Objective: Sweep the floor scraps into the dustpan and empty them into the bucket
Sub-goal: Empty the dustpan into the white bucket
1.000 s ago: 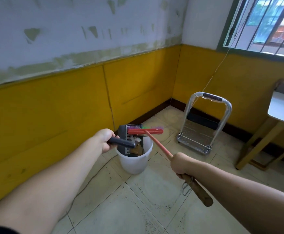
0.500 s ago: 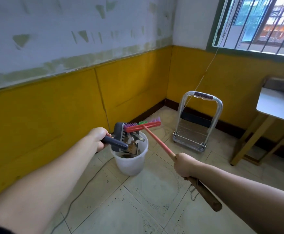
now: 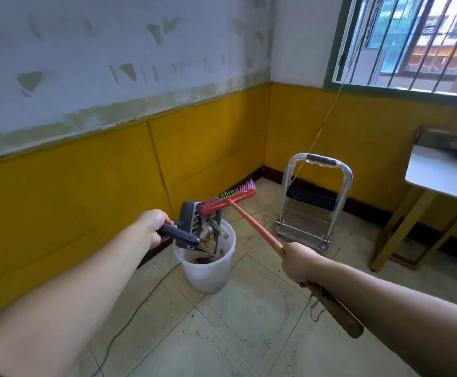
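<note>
My left hand (image 3: 153, 227) grips the dark handle of a grey dustpan (image 3: 190, 221), which is tipped steeply over a white plastic bucket (image 3: 207, 270) on the tiled floor. Paper and brown scraps (image 3: 207, 232) slide off the pan's lip into the bucket. My right hand (image 3: 299, 262) holds the red-and-wooden stick of a broom (image 3: 228, 200). Its red head with purple and green bristles rests against the pan's upper edge, tilted up to the right.
A folding metal hand trolley (image 3: 314, 202) stands upright near the yellow corner wall. A white-topped wooden table (image 3: 445, 180) is at the right. A grey cable (image 3: 129, 319) runs across the floor left of the bucket. A thin cord hangs from the window.
The dustpan has tipped further over the bucket, and scraps have slid down toward its lip. The broom head has lifted and tilted up at its right end. The view has shifted slightly.
</note>
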